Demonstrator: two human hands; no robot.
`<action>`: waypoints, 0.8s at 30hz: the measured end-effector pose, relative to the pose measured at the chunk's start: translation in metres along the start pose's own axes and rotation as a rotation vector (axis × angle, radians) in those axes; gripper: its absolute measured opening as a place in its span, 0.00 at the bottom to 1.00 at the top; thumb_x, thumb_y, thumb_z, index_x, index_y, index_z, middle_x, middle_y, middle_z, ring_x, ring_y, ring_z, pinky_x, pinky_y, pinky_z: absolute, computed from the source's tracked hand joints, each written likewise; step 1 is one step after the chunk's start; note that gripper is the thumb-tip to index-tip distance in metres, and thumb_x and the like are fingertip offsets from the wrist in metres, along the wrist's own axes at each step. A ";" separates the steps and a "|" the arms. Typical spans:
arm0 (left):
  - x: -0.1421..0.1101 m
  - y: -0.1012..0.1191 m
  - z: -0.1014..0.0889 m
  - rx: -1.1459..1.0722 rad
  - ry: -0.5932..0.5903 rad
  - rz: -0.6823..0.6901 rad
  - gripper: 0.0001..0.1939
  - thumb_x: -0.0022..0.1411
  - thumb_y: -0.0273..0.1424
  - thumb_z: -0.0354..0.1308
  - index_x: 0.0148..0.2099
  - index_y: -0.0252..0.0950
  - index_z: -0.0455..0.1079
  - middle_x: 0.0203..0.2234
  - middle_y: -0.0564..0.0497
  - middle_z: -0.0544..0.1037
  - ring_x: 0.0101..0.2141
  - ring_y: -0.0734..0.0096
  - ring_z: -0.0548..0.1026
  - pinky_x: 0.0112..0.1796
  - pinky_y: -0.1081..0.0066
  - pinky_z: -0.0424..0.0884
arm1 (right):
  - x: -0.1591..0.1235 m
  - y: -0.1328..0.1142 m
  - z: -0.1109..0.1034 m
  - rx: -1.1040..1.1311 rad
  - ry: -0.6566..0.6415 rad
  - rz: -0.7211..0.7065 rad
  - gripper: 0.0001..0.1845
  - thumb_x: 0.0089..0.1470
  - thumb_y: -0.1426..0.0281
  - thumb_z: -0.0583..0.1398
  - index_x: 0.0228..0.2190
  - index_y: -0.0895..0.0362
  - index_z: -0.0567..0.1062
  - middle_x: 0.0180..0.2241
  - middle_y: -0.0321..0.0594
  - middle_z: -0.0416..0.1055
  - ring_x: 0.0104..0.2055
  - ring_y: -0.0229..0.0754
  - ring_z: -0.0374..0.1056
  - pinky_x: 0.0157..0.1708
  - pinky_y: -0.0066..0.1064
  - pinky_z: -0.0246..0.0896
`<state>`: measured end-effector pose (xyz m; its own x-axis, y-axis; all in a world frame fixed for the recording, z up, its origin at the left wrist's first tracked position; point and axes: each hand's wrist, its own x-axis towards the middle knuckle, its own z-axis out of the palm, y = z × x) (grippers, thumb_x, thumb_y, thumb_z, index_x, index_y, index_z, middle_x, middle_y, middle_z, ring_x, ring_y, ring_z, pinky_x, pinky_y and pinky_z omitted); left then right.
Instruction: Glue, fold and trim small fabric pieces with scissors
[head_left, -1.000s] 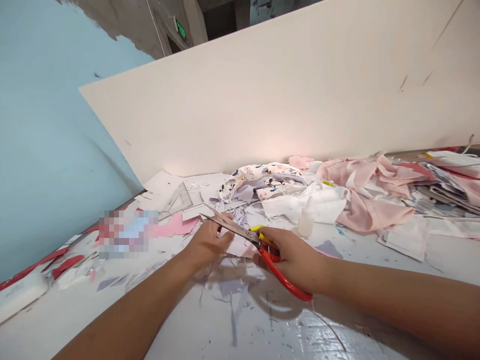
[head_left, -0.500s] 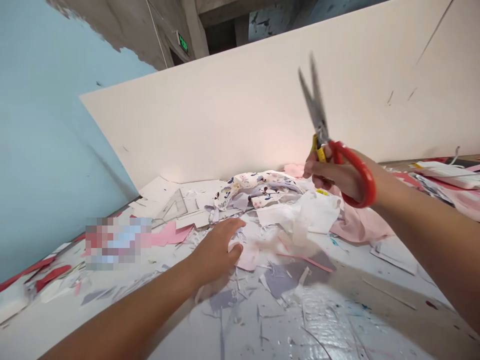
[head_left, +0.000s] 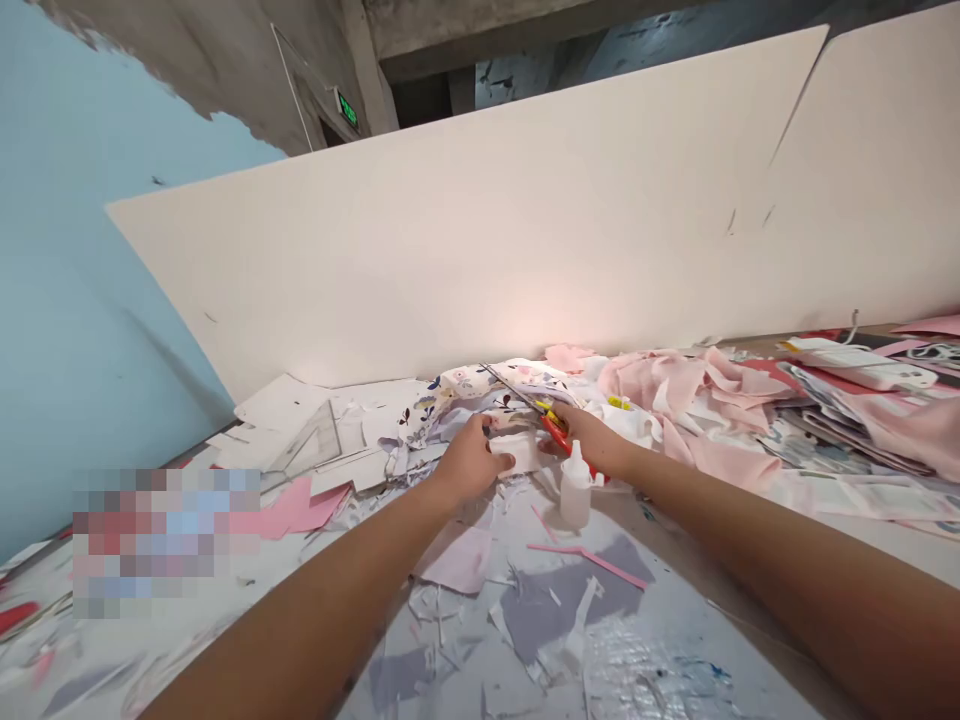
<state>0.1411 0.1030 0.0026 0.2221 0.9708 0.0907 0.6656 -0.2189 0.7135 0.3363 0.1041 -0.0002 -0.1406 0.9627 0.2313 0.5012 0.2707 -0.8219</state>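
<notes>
My right hand is closed on a pair of scissors with red handles and a yellow part near the pivot. Their blades point up and left over a floral cloth. Beside it, my left hand curls its fingers and thumb at the edge of a white piece, cloth or paper. That piece lies between the two hands, with part of it hidden by fingers. A small white squeeze bottle with a pointed nozzle stands upright just in front of my right hand.
Paper and fabric scraps cover much of the white table. Pink cloth and a white power strip are on the right. A clear set square and pink paper lie left. A pale board stands behind.
My right hand has brought the raised scissors down and left to the floral cloth. My left hand has moved slightly right and closed on the white piece. The squeeze bottle is now visible.
</notes>
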 end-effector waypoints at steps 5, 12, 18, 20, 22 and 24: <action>-0.003 -0.002 -0.015 -0.086 -0.108 0.016 0.24 0.43 0.34 0.61 0.44 0.39 0.61 0.19 0.59 0.66 0.18 0.76 0.64 0.19 0.76 0.56 | 0.003 0.009 0.004 0.000 0.030 -0.041 0.05 0.48 0.70 0.58 0.28 0.57 0.66 0.24 0.32 0.65 0.25 0.36 0.62 0.26 0.30 0.59; -0.001 -0.010 -0.029 -0.160 -0.114 0.036 0.10 0.43 0.34 0.60 0.31 0.37 0.66 0.18 0.57 0.68 0.20 0.76 0.64 0.21 0.76 0.56 | 0.002 0.003 0.006 0.011 0.137 -0.072 0.08 0.43 0.67 0.58 0.26 0.55 0.63 0.24 0.31 0.62 0.26 0.37 0.60 0.27 0.29 0.55; -0.004 -0.005 -0.031 -0.258 -0.078 0.020 0.10 0.50 0.38 0.54 0.25 0.37 0.66 0.19 0.55 0.70 0.22 0.75 0.66 0.25 0.75 0.58 | 0.001 -0.008 -0.003 0.003 0.154 -0.038 0.10 0.43 0.66 0.59 0.30 0.56 0.66 0.26 0.34 0.65 0.28 0.39 0.62 0.27 0.29 0.56; -0.003 -0.001 -0.034 -0.302 -0.068 0.010 0.11 0.50 0.39 0.54 0.23 0.36 0.64 0.17 0.56 0.68 0.21 0.75 0.65 0.24 0.75 0.58 | 0.001 -0.011 -0.009 -0.010 0.166 -0.026 0.11 0.42 0.65 0.59 0.30 0.56 0.66 0.25 0.33 0.65 0.27 0.38 0.61 0.27 0.29 0.55; 0.001 0.004 -0.038 -0.356 -0.056 -0.006 0.11 0.49 0.38 0.55 0.23 0.36 0.63 0.16 0.56 0.66 0.20 0.76 0.65 0.23 0.75 0.59 | 0.001 -0.013 -0.016 -0.025 0.188 -0.012 0.12 0.40 0.64 0.61 0.29 0.56 0.67 0.24 0.32 0.65 0.27 0.39 0.61 0.27 0.30 0.55; 0.007 0.009 -0.042 -0.419 -0.053 -0.030 0.09 0.47 0.36 0.57 0.23 0.36 0.62 0.17 0.56 0.66 0.21 0.75 0.67 0.24 0.75 0.62 | 0.002 -0.014 -0.024 -0.029 0.227 0.005 0.14 0.39 0.62 0.62 0.29 0.56 0.67 0.24 0.33 0.65 0.28 0.40 0.61 0.28 0.30 0.54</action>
<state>0.1193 0.1119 0.0389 0.2511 0.9672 0.0375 0.3270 -0.1212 0.9372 0.3496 0.1023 0.0239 0.0566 0.9383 0.3410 0.5264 0.2622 -0.8088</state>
